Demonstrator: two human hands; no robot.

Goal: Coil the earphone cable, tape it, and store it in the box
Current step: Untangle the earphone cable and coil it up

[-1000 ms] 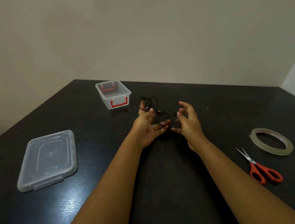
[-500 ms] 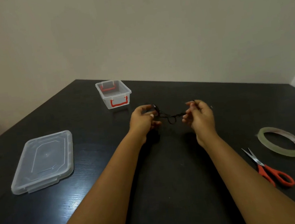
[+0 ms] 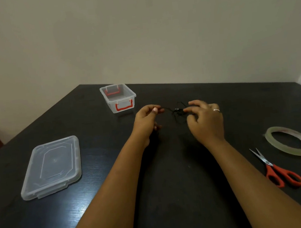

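Tangling looks like the main risk: the black earphone cable (image 3: 177, 111) hangs in a loose snarl between the two hands, above the middle of the table (image 3: 172, 177), and pulling the ends apart could tighten the knot instead of freeing a clean run to coil. A thin dark cable over a dark tabletop is also hard to follow, so a loop could slip free unnoticed, or an earbud could drop and drag the rest down. The left hand (image 3: 146, 119) is curled closed, thumb and forefinger pinching one end of the cable, wrist turned inward. The right hand (image 3: 205, 120), a ring (image 3: 216, 110) on one finger, is held palm down with its thumb and forefinger nipping the tangle while the other fingers spread loosely; both forearms reach out from the near edge. Coiling appears barely begun. The small clear box (image 3: 118, 98) with red latches stands open towards the far edge, its lid (image 3: 52, 166) lying well apart near the left edge. The tape roll (image 3: 289, 141) and scissors (image 3: 277, 169) wait near the right edge, untouched.
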